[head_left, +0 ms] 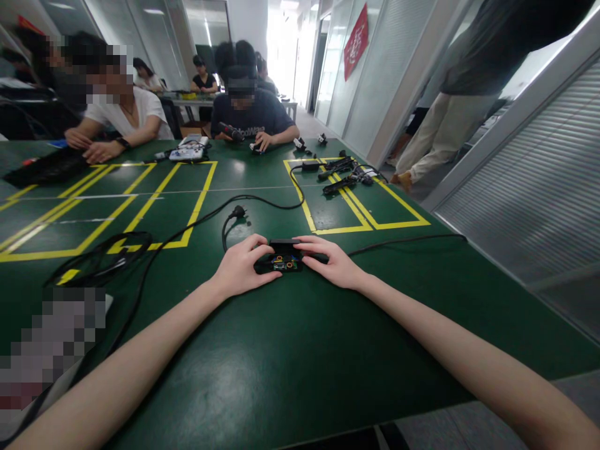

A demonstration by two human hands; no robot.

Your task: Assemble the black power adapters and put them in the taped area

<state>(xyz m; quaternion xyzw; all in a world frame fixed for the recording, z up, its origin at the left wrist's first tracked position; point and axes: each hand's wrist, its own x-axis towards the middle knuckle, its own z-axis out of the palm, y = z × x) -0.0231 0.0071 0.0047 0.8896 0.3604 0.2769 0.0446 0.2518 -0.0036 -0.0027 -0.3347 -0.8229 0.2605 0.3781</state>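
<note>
Between my hands, on the green table (220, 362), is a small black power adapter with its case open. Its lid (284, 245) is tilted up at the far side, and a circuit board (285, 263) with ring-shaped coils shows in the lower half. My left hand (244, 265) grips the left end, with fingers on the lid and the thumb along the near edge. At the right end, my right hand (334, 264) has its fingertips on the lid and case. A black cable (407, 242) runs off to the right from behind that hand.
A plug (239, 212) and long black cords lie across the table, with a coiled cable (100, 259) at left. Several black parts (340, 175) sit within yellow tape at far right. Two people (253, 119) work at the far edge; another person stands at right.
</note>
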